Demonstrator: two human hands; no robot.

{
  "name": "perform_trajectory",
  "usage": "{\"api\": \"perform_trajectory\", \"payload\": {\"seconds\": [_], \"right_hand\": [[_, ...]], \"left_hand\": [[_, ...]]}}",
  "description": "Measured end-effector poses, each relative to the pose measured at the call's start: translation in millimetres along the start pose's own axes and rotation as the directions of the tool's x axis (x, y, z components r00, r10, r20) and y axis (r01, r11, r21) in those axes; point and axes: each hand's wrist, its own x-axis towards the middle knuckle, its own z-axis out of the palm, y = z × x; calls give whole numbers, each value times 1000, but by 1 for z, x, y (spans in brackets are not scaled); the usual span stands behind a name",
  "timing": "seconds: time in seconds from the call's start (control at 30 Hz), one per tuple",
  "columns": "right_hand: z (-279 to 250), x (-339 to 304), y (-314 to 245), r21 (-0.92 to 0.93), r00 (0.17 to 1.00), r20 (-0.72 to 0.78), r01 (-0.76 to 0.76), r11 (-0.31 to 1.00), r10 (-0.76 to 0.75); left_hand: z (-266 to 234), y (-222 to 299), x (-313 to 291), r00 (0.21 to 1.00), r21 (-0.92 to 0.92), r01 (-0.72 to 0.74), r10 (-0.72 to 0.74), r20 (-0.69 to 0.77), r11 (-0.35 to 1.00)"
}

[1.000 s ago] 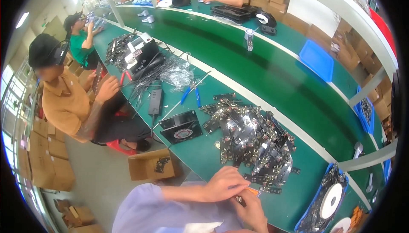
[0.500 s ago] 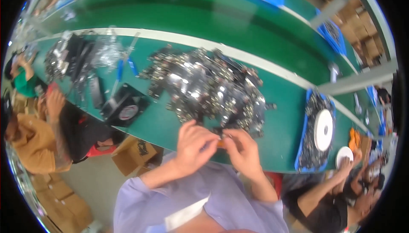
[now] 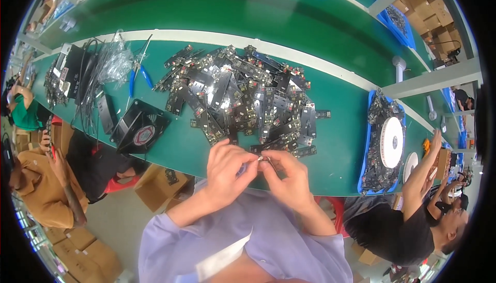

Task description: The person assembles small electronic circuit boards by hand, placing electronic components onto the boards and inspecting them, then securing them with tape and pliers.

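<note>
In front of my chest, at the near edge of the green table, my left hand (image 3: 226, 173) and my right hand (image 3: 287, 175) meet fingertip to fingertip. Both are pinched on one small piece (image 3: 262, 159), pale and metallic with a dark edge; it is too small and too covered to name. Just beyond my fingers spreads a heap of small black circuit boards (image 3: 223, 87) with metal parts, lying across one another. One short board (image 3: 305, 151) lies at the heap's near right edge, close to my right hand.
Left of the heap are a black cooling fan (image 3: 144, 134), blue-handled pliers (image 3: 132, 82), black cables (image 3: 89, 94) and clear plastic bags (image 3: 118, 60). A blue tray (image 3: 363, 172) on the right holds black parts and a white reel (image 3: 391, 142). Co-workers sit on both sides.
My view has steadied and shifted slightly. My hands stay together, with the small piece now showing between the fingertips. The co-worker at right has raised an arm away from the smaller white reel.
</note>
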Motion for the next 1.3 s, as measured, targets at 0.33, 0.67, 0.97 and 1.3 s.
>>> {"api": "perform_trajectory", "payload": {"seconds": [0.33,0.67,0.97,1.3], "right_hand": [[5,5,1,-294,931,-58,330,897,-361],[1,9,1,-324,940,22,328,887,-340],[5,11,6,-405,912,-7,372,835,-410],[7,7,17,-308,941,-14,318,897,-338]], "left_hand": [[3,-1,9,989,71,-132,137,-64,989],[3,-3,6,979,99,-197,200,-24,975],[0,-5,6,979,89,-201,199,34,976],[2,-7,9,977,63,-214,212,26,975]]}}
